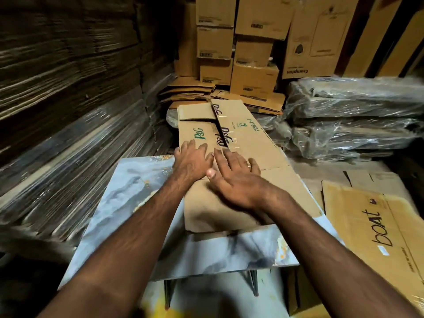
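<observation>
While your left hand [192, 162] and right hand [236, 180] lie flat, fingers straight and gripping nothing, on the flattened carton [250, 138] across the marbled table [137, 180], expect light, bendy board, best held by its long edges.

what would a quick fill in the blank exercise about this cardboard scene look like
1. The left hand and the right hand both rest flat on a flattened carton printed ____.
2. That carton lies on a ____ with a marbled top.
3. A second carton, to its right, reads ____.
4. The bundles at the right rear are wrapped in clear ____.
Missing words: P&G; table; boAt; plastic.
</observation>
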The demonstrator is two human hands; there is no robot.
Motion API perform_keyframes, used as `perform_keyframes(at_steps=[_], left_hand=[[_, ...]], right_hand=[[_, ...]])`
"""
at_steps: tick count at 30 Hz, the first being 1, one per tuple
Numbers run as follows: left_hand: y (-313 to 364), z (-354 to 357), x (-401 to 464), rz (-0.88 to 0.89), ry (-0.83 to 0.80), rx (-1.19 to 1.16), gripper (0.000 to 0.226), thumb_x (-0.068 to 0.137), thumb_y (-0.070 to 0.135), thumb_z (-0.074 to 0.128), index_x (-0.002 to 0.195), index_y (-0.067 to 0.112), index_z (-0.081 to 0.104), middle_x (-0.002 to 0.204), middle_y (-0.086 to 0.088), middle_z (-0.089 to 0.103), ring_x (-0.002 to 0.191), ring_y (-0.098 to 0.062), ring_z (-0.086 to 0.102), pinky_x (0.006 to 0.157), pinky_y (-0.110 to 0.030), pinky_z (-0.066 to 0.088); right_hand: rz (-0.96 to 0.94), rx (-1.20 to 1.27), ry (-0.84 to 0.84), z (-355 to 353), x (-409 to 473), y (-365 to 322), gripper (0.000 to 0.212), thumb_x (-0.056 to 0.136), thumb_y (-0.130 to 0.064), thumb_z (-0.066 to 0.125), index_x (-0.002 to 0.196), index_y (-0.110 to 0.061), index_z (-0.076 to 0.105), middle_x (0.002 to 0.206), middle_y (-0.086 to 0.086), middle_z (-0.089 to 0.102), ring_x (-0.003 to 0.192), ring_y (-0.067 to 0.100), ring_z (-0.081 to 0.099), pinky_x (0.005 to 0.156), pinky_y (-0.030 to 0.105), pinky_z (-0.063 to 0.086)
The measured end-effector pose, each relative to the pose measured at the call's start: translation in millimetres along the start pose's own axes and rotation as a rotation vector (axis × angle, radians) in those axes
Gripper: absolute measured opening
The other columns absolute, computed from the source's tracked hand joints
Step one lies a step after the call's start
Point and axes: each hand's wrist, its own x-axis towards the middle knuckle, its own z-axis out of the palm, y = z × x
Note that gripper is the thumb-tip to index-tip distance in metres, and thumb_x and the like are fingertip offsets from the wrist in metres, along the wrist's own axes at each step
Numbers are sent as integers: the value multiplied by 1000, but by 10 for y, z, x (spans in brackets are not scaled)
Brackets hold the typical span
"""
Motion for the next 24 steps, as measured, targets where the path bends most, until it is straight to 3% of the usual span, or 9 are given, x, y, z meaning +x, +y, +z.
perform_keyframes(at_steps=[3, 5, 7, 9, 12, 14, 16, 20, 24], left_hand=[[27, 12, 9, -1, -30, 19, 50, 94, 46, 42, 141, 28, 42, 142, -11, 43, 133, -29, 37, 110, -47, 31], [50, 30, 15, -10, -9, 27, 54, 91, 42, 45, 143, 27, 41, 135, -7, 51, 125, -26, 45, 105, -45, 36], [71, 9, 2, -44, 46, -42, 50, 88, 42, 44, 135, 26, 49, 122, -5, 59, 114, -27, 53, 97, -44, 42], [58, -38, -15, -104, 78, -131, 45, 89, 44, 43, 128, 25, 54, 116, -6, 60, 111, -28, 54, 94, -43, 45], [3, -26, -19, -133, 30, -138, 50, 93, 36, 45, 139, 18, 48, 130, -14, 49, 126, -32, 42, 106, -44, 36], [-35, -3, -8, -110, -9, -152, 70, 94, 42, 46, 154, 17, 22, 149, -16, 34, 141, -31, 28, 116, -43, 26], [-54, -5, 16, -87, -29, -138, 84, 93, 48, 46, 157, 16, 1, 159, -15, 20, 148, -30, 16, 119, -45, 19], [-56, -54, 36, -131, -127, -137, 59, 100, 38, 31, 155, 23, 17, 163, -19, 4, 150, -34, 0, 120, -50, 14], [-25, -136, 109, -197, -236, -188, 59, 102, 48, 26, 156, 27, 15, 162, -19, -12, 150, -35, -12, 119, -50, 10]], right_hand=[[10, 144, 39, -177, 446, -71, 68, 103, -54, 11, 158, -16, -2, 166, 9, 0, 153, 24, 2, 123, 48, 2], [11, 418, 54, -147, 841, -152, 69, 104, -52, 12, 158, -9, 3, 165, 13, 4, 153, 24, 5, 124, 43, 5], [88, 676, 21, -77, 1135, -229, 75, 101, -61, 7, 158, -13, 8, 165, 11, 7, 153, 22, 7, 124, 45, 5], [244, 729, 5, 14, 1334, -255, 82, 95, -68, 2, 158, -17, 16, 165, 13, 12, 152, 27, 10, 123, 49, 5], [416, 557, 57, 98, 1420, -239, 77, 100, -62, 6, 157, -13, 20, 164, 17, 11, 151, 32, 7, 122, 47, 4], [393, 449, 103, 135, 1389, -243, 75, 101, -61, 11, 155, -11, 24, 164, 18, 9, 151, 31, 3, 119, 51, 4], [337, 242, 171, 141, 1373, -244, 75, 100, -61, 14, 155, -11, 26, 165, 17, 3, 152, 30, -6, 117, 55, 4], [311, -265, 200, -121, 1422, -28, 77, 97, -62, 33, 156, -15, 18, 161, 23, -17, 147, 38, -23, 115, 62, -3], [439, -479, 192, -298, 1338, 657, 83, 91, -60, 49, 156, -19, 17, 161, 26, -11, 148, 44, -13, 115, 61, -11]])
